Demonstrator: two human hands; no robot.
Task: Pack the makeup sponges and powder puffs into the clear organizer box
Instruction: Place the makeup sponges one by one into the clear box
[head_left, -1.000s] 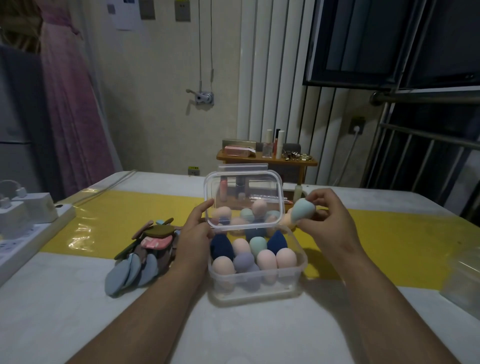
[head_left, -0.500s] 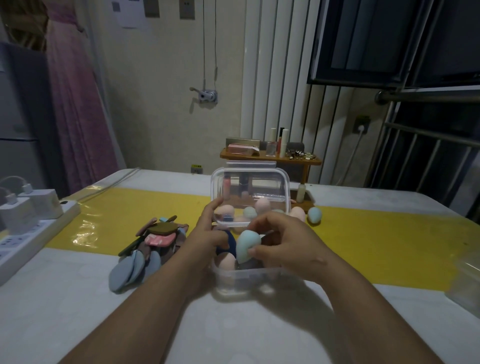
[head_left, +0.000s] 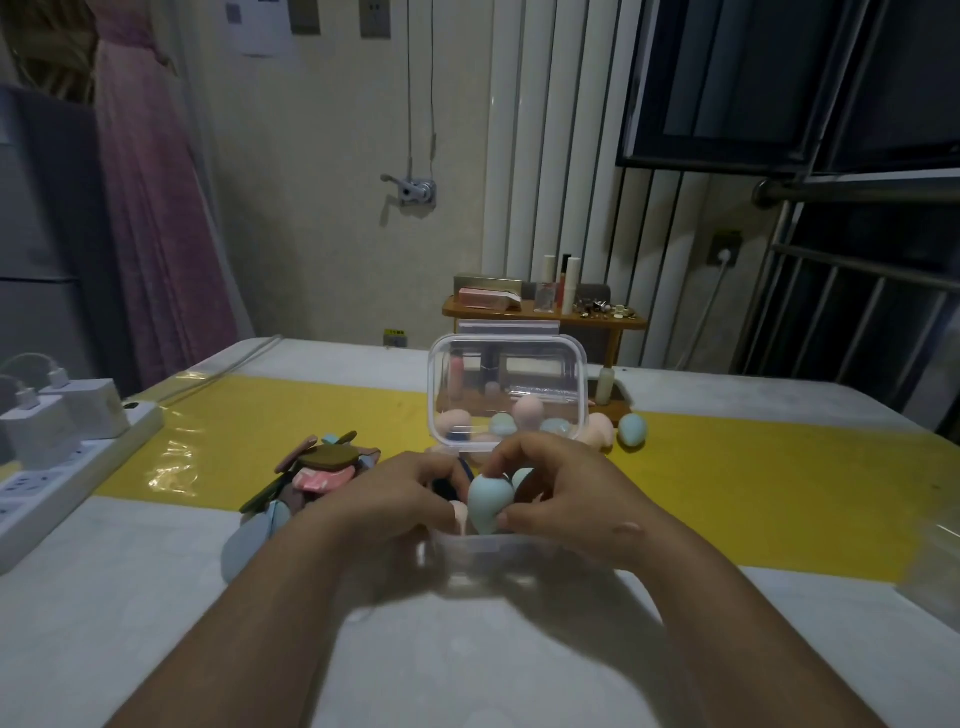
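The clear organizer box (head_left: 498, 558) stands on the table in front of me, its lid (head_left: 508, 384) raised upright behind it. My right hand (head_left: 563, 499) pinches a light blue teardrop sponge (head_left: 490, 503) and holds it over the box's near side. My left hand (head_left: 395, 504) rests against the box's left side, fingers curled over the rim. Other sponges inside are mostly hidden by my hands. Several loose sponges (head_left: 631, 429) lie behind the box. A pile of flat powder puffs (head_left: 317, 470) lies to the left.
A white power strip with chargers (head_left: 57, 447) runs along the left table edge. A yellow mat (head_left: 779, 493) crosses the table. A wooden shelf with cosmetics (head_left: 545, 312) stands behind. Another clear container (head_left: 935, 561) is blurred at the right edge.
My right hand brought the light blue sponge from the right of the lid down to the box. My left hand moved from the lid's edge to the box's left rim.
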